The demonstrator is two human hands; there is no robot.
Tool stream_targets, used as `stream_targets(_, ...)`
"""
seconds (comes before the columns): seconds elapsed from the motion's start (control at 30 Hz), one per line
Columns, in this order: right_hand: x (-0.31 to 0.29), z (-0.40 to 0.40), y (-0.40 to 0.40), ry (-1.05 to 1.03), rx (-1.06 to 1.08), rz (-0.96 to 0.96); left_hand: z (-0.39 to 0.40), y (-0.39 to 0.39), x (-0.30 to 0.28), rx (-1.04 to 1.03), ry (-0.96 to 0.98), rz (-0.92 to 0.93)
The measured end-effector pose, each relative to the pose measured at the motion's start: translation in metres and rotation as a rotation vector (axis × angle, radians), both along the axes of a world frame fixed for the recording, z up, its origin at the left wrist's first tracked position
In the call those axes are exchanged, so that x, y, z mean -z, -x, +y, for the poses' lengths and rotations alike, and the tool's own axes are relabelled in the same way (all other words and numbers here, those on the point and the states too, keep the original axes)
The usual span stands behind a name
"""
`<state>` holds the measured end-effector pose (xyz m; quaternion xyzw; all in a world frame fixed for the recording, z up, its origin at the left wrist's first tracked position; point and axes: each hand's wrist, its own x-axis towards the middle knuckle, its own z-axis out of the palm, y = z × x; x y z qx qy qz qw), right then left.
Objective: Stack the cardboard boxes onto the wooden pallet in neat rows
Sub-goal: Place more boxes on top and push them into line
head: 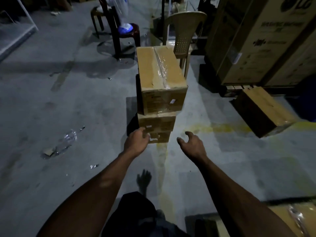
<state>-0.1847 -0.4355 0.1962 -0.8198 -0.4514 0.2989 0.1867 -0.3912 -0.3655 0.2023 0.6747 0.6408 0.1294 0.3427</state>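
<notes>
A: While three cardboard boxes (159,79) sit stacked on the concrete floor (68,108), where's the left hand (136,142)?
B: Touching the lowest box's left corner, grip unclear. Right hand (192,145) beside it, fingers loosely curled, empty.
</notes>
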Motion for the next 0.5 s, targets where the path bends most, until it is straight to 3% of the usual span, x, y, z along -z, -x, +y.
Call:
stream_targets(0.3, -0.018, 0.219, -0.064, -0.116, 0.066, 0.019, 0.235, -0.071, 0.003, -0.128, -0.066, -0.098)
stream_targets(0.5, 0.000, 0.389, -0.107, -0.030, 0.114, -0.002, 0.405, -0.098, 0.031, -0.359, 0.005, -0.128)
